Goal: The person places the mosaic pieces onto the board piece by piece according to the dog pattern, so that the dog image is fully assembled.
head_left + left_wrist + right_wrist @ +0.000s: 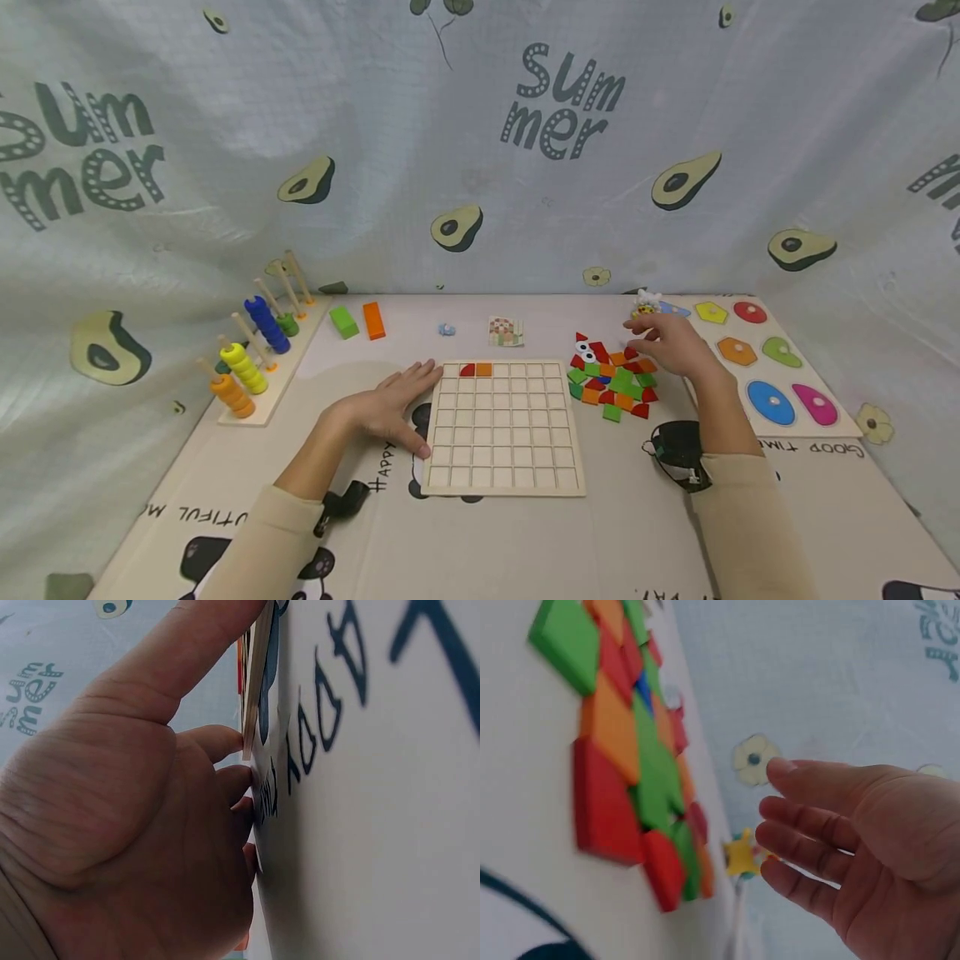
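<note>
A wooden grid board (502, 435) lies in the middle of the table, with a red piece (467, 370) and an orange square (483, 369) in its top row. My left hand (386, 408) spreads along the board's left side, thumb and fingertips at its edge; the left wrist view shows the fingers against that edge. To the board's right is a loose pile of coloured pieces (621, 382), red, orange, green and blue. My right hand (670, 343) hovers by the pile's right side. Its fingers are loosely bent with nothing between them in the right wrist view.
At the left stands a peg stacker (291, 358) with coloured rings. Behind the grid board lie a green block (344, 322), an orange block (373, 321), a small blue figure (446, 329) and a picture card (506, 331). A shape puzzle board (738, 392) lies at the right.
</note>
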Tool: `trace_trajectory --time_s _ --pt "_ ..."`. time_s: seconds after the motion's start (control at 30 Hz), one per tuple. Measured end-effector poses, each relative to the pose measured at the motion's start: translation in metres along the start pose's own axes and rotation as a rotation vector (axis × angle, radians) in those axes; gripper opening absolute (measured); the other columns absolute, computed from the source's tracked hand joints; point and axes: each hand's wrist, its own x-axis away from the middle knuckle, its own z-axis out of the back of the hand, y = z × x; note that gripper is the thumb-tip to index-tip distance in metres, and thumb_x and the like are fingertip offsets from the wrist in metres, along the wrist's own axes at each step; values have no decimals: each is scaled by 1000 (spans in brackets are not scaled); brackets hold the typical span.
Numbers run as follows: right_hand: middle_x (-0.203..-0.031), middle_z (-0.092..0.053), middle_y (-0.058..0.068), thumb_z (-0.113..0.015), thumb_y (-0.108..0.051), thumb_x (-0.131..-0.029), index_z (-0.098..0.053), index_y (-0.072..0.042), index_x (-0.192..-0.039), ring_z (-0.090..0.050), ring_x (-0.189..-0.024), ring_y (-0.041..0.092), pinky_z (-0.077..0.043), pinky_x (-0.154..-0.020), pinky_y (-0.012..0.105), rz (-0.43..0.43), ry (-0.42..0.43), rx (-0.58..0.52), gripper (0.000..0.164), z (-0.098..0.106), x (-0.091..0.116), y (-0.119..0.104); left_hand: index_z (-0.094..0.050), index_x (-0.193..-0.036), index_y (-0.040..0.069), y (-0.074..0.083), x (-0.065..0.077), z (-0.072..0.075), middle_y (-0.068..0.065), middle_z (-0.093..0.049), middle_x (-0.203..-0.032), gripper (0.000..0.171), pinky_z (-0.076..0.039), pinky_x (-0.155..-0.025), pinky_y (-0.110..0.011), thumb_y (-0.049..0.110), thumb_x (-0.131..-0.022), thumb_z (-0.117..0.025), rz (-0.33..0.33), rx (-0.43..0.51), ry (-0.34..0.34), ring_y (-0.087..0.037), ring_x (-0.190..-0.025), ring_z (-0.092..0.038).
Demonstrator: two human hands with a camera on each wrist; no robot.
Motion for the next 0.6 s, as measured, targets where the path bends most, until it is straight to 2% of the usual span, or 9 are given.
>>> trace_trajectory --time_s 0.1,0.2,0.37,0.6 --pt "-116 -59 16 -62 -19 -95 -59 -6 -130 -54 -99 30 -53 -74 32 -65 -56 -25 37 -7 -4 12 -10 -156 21 -1 -1 0 0 2 -162 129 -3 -118 -50 67 -58 -79 4 -2 2 -23 -148 4" --pt "-111 -60 15 -61 -21 -95 -60 -3 -126 -54 -98 30 -52 -79 35 -101 -65 -17 36 -14 -8 20 -10 -156 21 0 -1 0 0 2 -162 129 -3 -118 -50 68 -57 -79 5 3 -2 -22 -148 4" --pt "-103 -61 14 -61 -21 -95 -64 -4 -117 -54 -94 29 -49 -80 39 -120 -38 6 28 -21 -11 26 -10 -156 22 1 0 2 1 2 -162 128 -3 -118 -50 66 -58 -80 11 5 -5 -22 -148 4" --pt "-103 -58 13 -63 -17 -94 -57 -6 -115 -52 -95 29 -50 -82 37 -105 -18 -91 24 -23 -11 26 -10 -156 22 2 1 2 0 2 -162 127 -4 -118 -51 65 -59 -80 11 5 -7 -23 -148 4"
